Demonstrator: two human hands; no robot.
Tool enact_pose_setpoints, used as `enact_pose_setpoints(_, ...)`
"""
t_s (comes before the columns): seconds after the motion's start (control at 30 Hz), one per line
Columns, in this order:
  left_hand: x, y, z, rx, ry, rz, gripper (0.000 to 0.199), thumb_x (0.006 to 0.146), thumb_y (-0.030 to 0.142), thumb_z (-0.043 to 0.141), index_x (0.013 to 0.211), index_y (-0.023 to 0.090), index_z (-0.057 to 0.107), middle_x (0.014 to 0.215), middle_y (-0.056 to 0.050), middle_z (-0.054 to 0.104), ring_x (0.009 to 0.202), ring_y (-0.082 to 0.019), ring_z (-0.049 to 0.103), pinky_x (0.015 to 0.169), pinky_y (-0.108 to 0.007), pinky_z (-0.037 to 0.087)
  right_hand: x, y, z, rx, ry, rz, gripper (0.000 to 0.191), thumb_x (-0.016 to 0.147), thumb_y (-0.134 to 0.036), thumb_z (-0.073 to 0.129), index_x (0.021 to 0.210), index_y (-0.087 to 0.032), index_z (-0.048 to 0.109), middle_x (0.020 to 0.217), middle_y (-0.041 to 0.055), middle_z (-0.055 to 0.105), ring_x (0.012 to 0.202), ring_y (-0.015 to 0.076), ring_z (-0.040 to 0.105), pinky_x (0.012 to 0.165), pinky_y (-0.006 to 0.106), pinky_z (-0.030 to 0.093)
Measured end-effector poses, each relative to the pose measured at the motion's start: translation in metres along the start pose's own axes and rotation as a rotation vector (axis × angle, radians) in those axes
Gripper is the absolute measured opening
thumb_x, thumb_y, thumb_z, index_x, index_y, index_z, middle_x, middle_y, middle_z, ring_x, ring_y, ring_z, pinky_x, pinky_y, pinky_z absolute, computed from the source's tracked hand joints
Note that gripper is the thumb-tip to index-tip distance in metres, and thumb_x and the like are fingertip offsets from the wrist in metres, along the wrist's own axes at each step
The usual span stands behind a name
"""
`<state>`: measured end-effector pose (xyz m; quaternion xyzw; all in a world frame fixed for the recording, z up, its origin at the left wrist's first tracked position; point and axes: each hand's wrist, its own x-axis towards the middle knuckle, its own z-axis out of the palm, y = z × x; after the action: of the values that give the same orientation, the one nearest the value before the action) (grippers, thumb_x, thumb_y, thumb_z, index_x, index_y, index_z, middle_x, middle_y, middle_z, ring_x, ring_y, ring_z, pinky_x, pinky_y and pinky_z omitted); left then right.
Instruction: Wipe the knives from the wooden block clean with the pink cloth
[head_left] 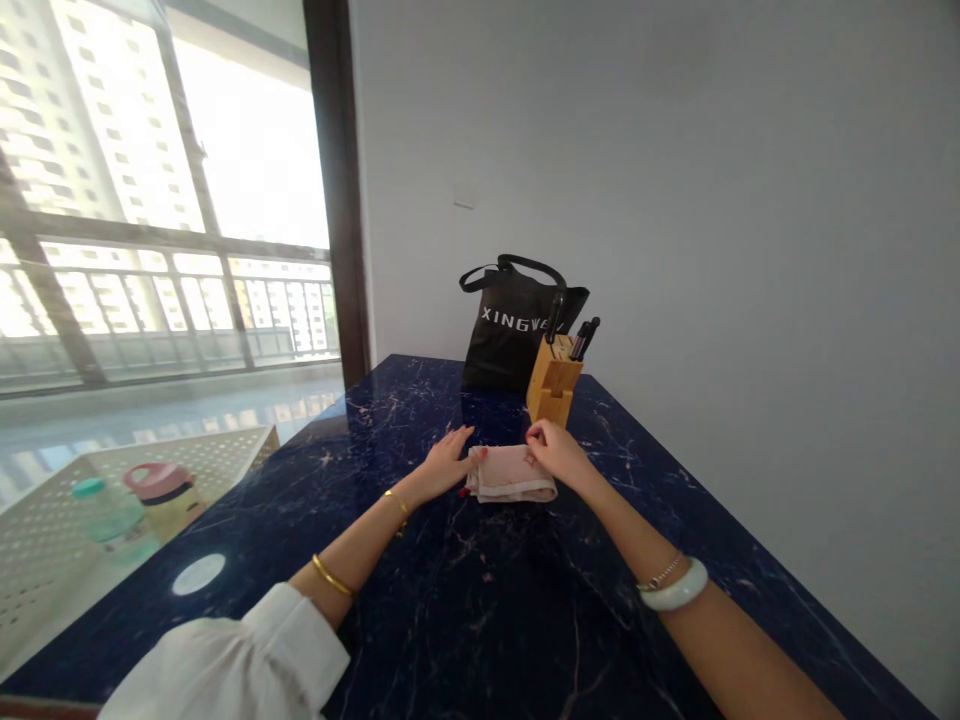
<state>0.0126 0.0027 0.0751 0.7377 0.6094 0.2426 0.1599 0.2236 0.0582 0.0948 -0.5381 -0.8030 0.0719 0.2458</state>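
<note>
A folded pale pink cloth (514, 475) lies on the dark blue marbled table in front of me. It has a small reddish star-like mark near its right side and a lighter band along the near edge. My left hand (444, 468) rests at the left of the cloth, fingers stretched out over the tabletop and the thumb touching the fabric. At the far right corner, my right hand (556, 452) has its fingers curled together in a pinch on the cloth. A small red bit shows by the cloth's left corner.
Behind the cloth stands a wooden knife block (553, 392) with black-handled knives, and behind it a black tote bag (499, 345). A white disc (199, 574) lies on the table (465, 620) at left. Beyond the left edge, a perforated basket (232, 452) holds bottles.
</note>
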Motion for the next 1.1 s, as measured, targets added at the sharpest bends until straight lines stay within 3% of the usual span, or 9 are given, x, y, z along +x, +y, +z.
enact_pose_setpoints(0.1, -0.002, 0.009, 0.015, 0.134, 0.015, 0.133, 0.064, 0.079, 0.061, 0.024, 0.134, 0.03, 0.017, 0.143, -0.001, 0.012, 0.13, -0.024, 0.007, 0.101, -0.051, 0.008, 0.001, 0.033, 0.005, -0.066, -0.061, 0.064, 0.033, 0.077, -0.037, 0.049, 0.1, -0.014, 0.052, 0.095, 0.011, 0.058, 0.084, 0.0183, 0.055, 0.066, 0.024, 0.037)
enact_pose_setpoints(0.17, -0.001, 0.007, 0.023, 0.205, -0.025, 0.148, 0.06, 0.08, 0.06, 0.023, 0.134, 0.035, 0.017, 0.143, 0.001, 0.012, 0.13, -0.024, 0.005, 0.099, -0.055, 0.005, -0.002, 0.047, 0.009, -0.039, -0.165, 0.129, 0.044, 0.075, -0.047, 0.049, 0.102, -0.012, 0.051, 0.093, 0.0121, 0.06, 0.079, 0.0187, 0.057, 0.06, 0.023, 0.038)
enact_pose_setpoints(0.3, 0.001, -0.006, 0.034, 0.235, -0.14, 0.088, 0.06, 0.08, 0.061, 0.017, 0.134, 0.036, 0.012, 0.143, 0.001, 0.011, 0.13, -0.026, 0.005, 0.097, -0.059, 0.005, -0.009, 0.055, 0.008, 0.203, -0.437, 0.241, 0.052, 0.075, -0.06, 0.039, 0.085, -0.013, 0.058, 0.075, 0.0077, 0.063, 0.052, 0.0115, 0.054, 0.04, 0.018, 0.031)
enact_pose_setpoints(0.37, 0.002, -0.009, 0.036, 0.245, -0.142, 0.1, 0.06, 0.08, 0.062, 0.015, 0.134, 0.037, 0.01, 0.143, 0.002, 0.01, 0.13, -0.026, 0.005, 0.097, -0.059, 0.004, -0.011, 0.052, 0.005, 0.291, -0.475, 0.255, 0.052, 0.073, -0.062, 0.041, 0.069, -0.013, 0.059, 0.067, 0.006, 0.062, 0.045, 0.0086, 0.05, 0.035, 0.017, 0.026)
enact_pose_setpoints(0.47, 0.003, -0.01, 0.039, 0.251, -0.152, 0.089, 0.061, 0.079, 0.062, 0.013, 0.134, 0.037, 0.007, 0.144, 0.003, 0.006, 0.13, -0.027, 0.005, 0.096, -0.06, 0.005, -0.014, 0.046, 0.003, 0.343, -0.44, 0.272, 0.045, 0.069, -0.055, 0.052, 0.055, -0.013, 0.056, 0.056, 0.0039, 0.06, 0.041, 0.0067, 0.047, 0.034, 0.016, 0.027)
enact_pose_setpoints(0.67, 0.003, -0.01, 0.039, 0.231, -0.121, 0.07, 0.06, 0.079, 0.062, 0.007, 0.134, 0.038, 0.002, 0.143, 0.006, 0.002, 0.13, -0.026, 0.001, 0.097, -0.059, 0.005, -0.013, 0.044, 0.014, 0.324, -0.305, 0.291, 0.028, 0.063, -0.037, 0.06, 0.048, -0.014, 0.054, 0.048, 0.0022, 0.056, 0.043, 0.0097, 0.049, 0.04, 0.018, 0.034)
enact_pose_setpoints(0.9, 0.003, -0.014, 0.032, 0.178, -0.097, -0.053, 0.064, 0.079, 0.06, 0.0, 0.136, 0.03, 0.005, 0.142, 0.005, 0.008, 0.13, -0.024, 0.0, 0.098, -0.058, 0.001, -0.015, 0.043, 0.017, 0.145, -0.252, 0.296, 0.036, 0.064, -0.047, 0.054, 0.046, -0.016, 0.054, 0.049, 0.0062, 0.057, 0.049, 0.0154, 0.053, 0.042, 0.022, 0.032)
enact_pose_setpoints(1.1, 0.001, -0.011, 0.034, 0.191, -0.096, -0.114, 0.069, 0.078, 0.062, 0.002, 0.137, 0.026, 0.009, 0.142, 0.001, 0.013, 0.13, -0.024, 0.004, 0.099, -0.056, 0.004, -0.024, 0.042, 0.022, 0.187, -0.175, 0.342, 0.045, 0.061, -0.06, 0.052, 0.055, -0.016, 0.058, 0.055, 0.0078, 0.06, 0.055, 0.0186, 0.056, 0.045, 0.024, 0.032)
